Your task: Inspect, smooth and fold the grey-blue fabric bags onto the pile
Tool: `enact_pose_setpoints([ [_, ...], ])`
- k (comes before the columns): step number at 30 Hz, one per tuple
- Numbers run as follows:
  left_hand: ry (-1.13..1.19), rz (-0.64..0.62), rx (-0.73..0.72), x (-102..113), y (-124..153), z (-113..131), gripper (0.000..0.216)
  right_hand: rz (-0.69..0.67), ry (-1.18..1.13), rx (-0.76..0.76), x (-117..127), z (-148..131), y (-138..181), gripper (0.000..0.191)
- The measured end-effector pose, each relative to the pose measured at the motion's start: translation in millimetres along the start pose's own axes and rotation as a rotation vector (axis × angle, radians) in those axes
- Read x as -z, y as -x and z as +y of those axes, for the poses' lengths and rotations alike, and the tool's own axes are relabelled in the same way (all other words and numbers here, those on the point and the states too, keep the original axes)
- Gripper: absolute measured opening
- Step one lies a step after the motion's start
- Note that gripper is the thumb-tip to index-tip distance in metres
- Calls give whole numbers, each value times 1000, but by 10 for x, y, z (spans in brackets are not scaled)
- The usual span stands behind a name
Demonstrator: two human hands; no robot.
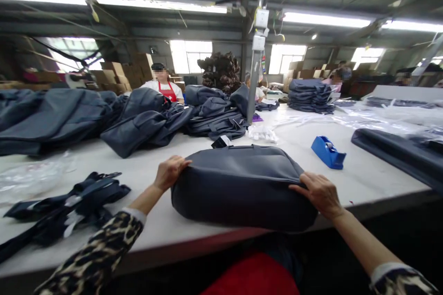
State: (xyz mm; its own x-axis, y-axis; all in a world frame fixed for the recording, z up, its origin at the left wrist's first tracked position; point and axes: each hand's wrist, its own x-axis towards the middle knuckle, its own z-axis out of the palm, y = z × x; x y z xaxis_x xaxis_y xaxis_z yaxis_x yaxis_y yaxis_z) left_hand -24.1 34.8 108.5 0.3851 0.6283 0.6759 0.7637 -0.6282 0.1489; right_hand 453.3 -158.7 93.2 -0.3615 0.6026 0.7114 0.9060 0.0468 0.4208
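The left hand (171,173) pinches one end of the dark bag (238,189), which rests crosswise (long axis running hand to hand) on the desk (374,182); the right hand (321,193), equally near, pinches the other end.

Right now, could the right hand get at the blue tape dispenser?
Probably yes: nothing seems to stand between the right hand and the blue tape dispenser, though that hand would first need to release the dark bag it grips.
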Motion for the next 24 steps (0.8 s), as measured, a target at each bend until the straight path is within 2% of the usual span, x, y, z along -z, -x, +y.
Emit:
enact_pose_setpoints([
  [2, -8, -71, 1, -78, 241, -21, 58, -67, -47, -8, -28, -123, 106, 41],
  [5, -14, -215, -39, 24, 198, 109, 53, -196, -143, 0, 126, -175, -70, 39],
  [7, 20, -362, -156, 81, 42, 340, 54, -291, -233, 21, 216, -247, -252, 43],
  [10, 31, -594, -349, 27, -100, 762, 74, -432, -308, 32, 238, -466, -375, 76],
  [11, 5, -656, -379, -12, -100, 877, 72, -486, -307, 26, 230, -543, -363, 77],
  [13, -60, -732, -391, -80, -52, 1031, 54, -570, -280, 9, 223, -664, -283, 60],
  [15, -104, -752, -387, -108, 10, 1090, 34, -583, -243, 1, 236, -724, -183, 39],
  [19, -169, -712, -423, -101, 27, 1106, 10, -468, -199, 49, 236, -703, -115, 11],
  [22, -272, -614, -442, -176, 86, 1135, 7, -364, -160, 92, 130, -684, -115, 15],
  [24, -330, -542, -468, -282, 267, 1156, 14, -304, -165, 116, 35, -735, -23, 20],
])
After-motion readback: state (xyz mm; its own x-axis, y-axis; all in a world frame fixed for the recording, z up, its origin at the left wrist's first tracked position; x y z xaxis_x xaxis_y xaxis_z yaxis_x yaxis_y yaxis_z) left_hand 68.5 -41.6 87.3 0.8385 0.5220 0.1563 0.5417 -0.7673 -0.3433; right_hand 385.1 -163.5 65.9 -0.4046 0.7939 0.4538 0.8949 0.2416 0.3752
